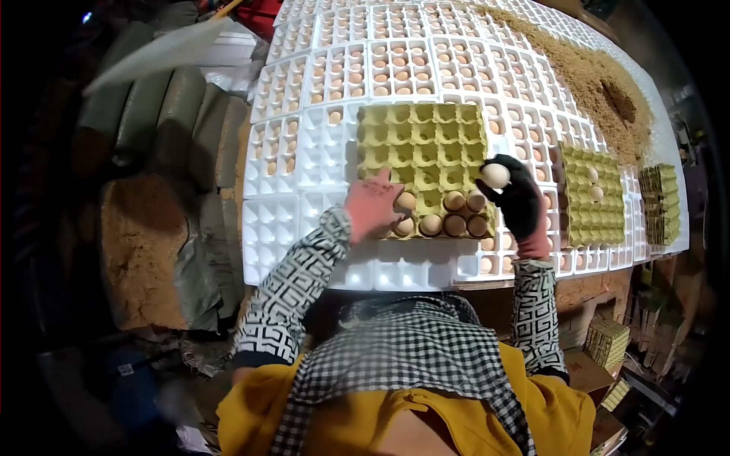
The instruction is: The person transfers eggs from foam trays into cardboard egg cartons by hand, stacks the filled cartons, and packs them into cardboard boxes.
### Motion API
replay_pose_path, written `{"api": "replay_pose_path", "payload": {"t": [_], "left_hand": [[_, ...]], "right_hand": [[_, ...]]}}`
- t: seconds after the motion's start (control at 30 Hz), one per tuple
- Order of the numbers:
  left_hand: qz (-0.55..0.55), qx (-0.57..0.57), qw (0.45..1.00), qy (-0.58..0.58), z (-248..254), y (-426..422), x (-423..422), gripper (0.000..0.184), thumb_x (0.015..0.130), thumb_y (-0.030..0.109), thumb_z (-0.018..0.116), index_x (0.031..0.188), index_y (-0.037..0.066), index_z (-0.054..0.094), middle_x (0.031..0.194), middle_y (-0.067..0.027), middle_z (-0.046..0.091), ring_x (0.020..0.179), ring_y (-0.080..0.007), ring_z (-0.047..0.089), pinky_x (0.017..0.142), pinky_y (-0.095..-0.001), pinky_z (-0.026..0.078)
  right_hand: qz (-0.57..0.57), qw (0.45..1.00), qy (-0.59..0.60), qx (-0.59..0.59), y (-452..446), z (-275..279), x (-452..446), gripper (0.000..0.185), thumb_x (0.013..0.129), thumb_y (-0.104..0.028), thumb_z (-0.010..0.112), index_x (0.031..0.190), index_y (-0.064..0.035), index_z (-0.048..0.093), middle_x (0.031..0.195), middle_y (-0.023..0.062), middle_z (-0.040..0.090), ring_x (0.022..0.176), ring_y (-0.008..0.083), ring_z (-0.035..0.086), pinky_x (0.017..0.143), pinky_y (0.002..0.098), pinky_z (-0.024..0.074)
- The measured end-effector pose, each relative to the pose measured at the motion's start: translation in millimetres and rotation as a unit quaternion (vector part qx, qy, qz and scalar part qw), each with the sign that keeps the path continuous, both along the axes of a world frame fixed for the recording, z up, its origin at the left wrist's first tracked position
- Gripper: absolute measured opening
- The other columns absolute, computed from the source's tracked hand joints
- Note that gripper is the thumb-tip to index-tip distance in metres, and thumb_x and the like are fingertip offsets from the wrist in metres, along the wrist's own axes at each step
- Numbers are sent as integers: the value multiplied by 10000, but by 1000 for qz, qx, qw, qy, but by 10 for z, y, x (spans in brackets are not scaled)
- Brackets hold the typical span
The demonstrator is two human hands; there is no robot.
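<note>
A yellow-green pulp egg tray (422,133) lies on the white trays in front of me, with several eggs (455,225) in its two nearest rows. My left hand (371,207), in a pink glove, is over the tray's left side. Its fingers curl around an egg (406,201) at the second row; whether that egg rests in its cup is hard to tell. At the tray's right edge, my right hand (518,199), in a black-palmed glove, grips a pale egg (496,175) between thumb and fingers.
White plastic trays (270,228) cover the table, many with eggs. Another pulp tray (597,216) holds two eggs (596,193) to the right, beside stacked pulp trays (659,205). Brown grain-like material (601,83) lies at the back right. Filled sacks (144,251) stand left.
</note>
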State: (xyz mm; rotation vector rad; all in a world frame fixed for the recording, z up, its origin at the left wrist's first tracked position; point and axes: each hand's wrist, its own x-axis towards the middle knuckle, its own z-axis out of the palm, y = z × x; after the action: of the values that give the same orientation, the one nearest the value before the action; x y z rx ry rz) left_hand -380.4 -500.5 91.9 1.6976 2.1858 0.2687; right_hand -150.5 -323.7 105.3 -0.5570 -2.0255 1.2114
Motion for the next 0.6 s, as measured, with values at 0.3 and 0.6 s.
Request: {"api": "replay_pose_path", "payload": {"t": [0.3,0.6], "left_hand": [[165,76,793,-581,-43,-335,-262,511,902,403,637,1179,-24,604,933,-24,650,830,-107,582,761,-257,484],[537,372,657,-376,-687,-2000,-1586,249,940,188,605,1074,-16,650,856,-58,641,680,-146,615,599,-302,537]], "right_hand": [[-7,888,-392,240,21,-554,172,537,724,-318,731,1219,-143,620,955,141,682,920,296,648,815,389,501],[100,933,-80,-336,-462,85,-532,562,775,-122,705,1295,19,545,1130,97,651,972,174,638,840,282,505]]}}
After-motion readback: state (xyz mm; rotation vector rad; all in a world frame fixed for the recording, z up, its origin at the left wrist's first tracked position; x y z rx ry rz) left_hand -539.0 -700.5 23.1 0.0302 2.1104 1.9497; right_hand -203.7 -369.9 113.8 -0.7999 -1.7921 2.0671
